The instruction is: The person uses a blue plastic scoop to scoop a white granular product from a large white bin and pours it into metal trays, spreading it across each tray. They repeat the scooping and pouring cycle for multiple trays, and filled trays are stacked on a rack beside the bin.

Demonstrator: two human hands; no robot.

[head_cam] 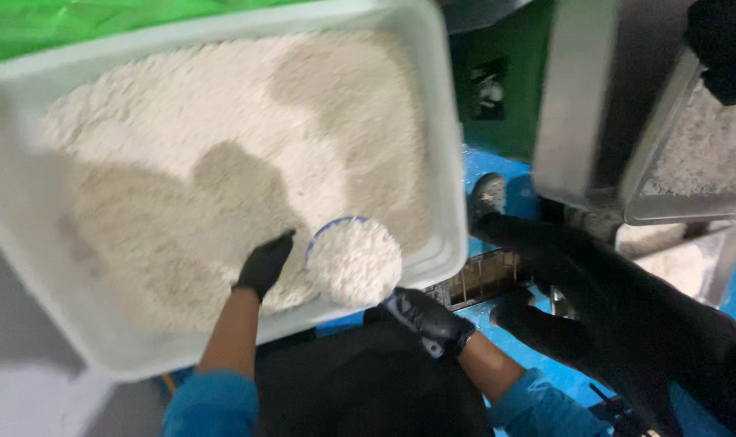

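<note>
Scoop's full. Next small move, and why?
Probably lift the scoop level and clear of the tub at its near rim, slowly. The right hand grips its handle. It is heaped with white flakes above the brim and sits right at that rim, so a tilt would likely spill. Another person's black glove is close on the right, so watch that side.

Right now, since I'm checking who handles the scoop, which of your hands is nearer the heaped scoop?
Right. The right hand holds the scoop at its handle, just below-right of the bowl. The left hand rests on the crumbs beside it, apart.
</note>
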